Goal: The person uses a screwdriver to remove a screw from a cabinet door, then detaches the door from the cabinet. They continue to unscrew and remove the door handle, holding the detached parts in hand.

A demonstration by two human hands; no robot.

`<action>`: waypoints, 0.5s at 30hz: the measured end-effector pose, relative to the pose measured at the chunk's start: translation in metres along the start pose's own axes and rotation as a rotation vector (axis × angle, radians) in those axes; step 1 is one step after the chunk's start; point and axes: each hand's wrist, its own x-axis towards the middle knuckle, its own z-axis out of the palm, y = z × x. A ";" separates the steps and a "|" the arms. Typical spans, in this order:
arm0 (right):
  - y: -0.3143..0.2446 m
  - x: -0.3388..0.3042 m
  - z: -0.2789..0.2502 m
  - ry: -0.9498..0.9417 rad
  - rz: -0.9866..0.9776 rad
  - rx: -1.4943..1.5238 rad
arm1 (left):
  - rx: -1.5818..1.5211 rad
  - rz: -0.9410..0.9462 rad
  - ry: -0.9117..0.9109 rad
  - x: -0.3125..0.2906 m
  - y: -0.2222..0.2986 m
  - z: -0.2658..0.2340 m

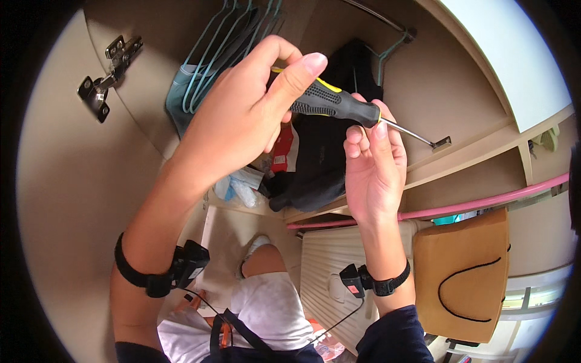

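A screwdriver (342,104) with a black and yellow handle lies slantwise across the open cabinet, its thin steel shaft pointing right and down. My left hand (239,115) is closed around the rear of the handle, thumb lying along the top. My right hand (376,172) pinches the front collar, where the shaft leaves the handle. The shaft's end meets a small dark metal piece (442,144) by the cabinet's front edge (478,134). Whether that piece is screwed to the panel or only touching it, I cannot tell.
A metal hinge (108,78) juts from the door panel at left. Teal hangers (209,54) and dark clothes (321,157) fill the cabinet under a rail (378,15). A pink pole (478,198) crosses below. A brown paper bag (463,272) and ribbed white suitcase (333,260) stand lower right.
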 end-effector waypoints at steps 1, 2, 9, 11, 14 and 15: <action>-0.002 -0.001 0.001 0.011 0.003 -0.018 | 0.015 0.155 0.051 0.001 -0.007 0.002; -0.001 -0.002 -0.001 -0.010 -0.002 -0.029 | 0.030 0.311 0.103 0.002 -0.018 0.007; -0.007 -0.008 -0.012 0.129 -0.066 0.133 | -0.077 0.316 0.074 0.004 -0.026 0.007; -0.010 -0.012 -0.021 0.140 -0.138 0.234 | -0.029 0.094 0.116 0.004 -0.017 0.008; -0.017 -0.014 -0.015 0.232 -0.164 0.407 | -0.111 0.328 0.118 0.003 -0.025 0.011; -0.018 -0.015 -0.014 0.243 -0.155 0.526 | -0.152 0.493 0.165 0.003 -0.030 0.014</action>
